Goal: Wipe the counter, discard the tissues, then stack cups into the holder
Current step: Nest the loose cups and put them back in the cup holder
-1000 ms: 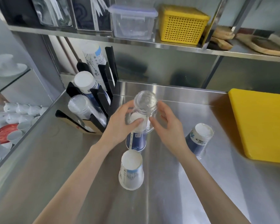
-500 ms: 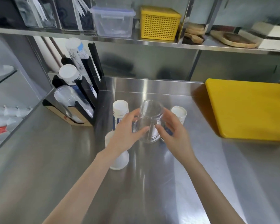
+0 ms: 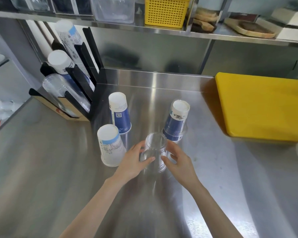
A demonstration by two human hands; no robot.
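Head cam looks down on a steel counter (image 3: 205, 177) where both hands are cupped around an upside-down clear plastic cup (image 3: 154, 152), its long axis roughly upright and its base pointing up at the camera. Left hand (image 3: 132, 164) has its thumb and fingers curled around the cup's left side, right hand (image 3: 179, 162) wraps the right side the same way, so the cup sits right between the two sets of fingers, apparently resting rim-down on the steel (a bit blurry, hard to be sure). Black slotted cup holder (image 3: 79, 86) sits up and to the left of the fingers, well apart, already holding slanted stacks of clear and paper cups. Left hand is on the nearer side for that, I'd guess. Just left of the left fingers stands an inverted white paper cup with blue line art (image 3: 110, 148); beyond it an inverted blue-and-white paper cup (image 3: 120, 115), and beyond the right fingers another blue one (image 3: 176, 121).
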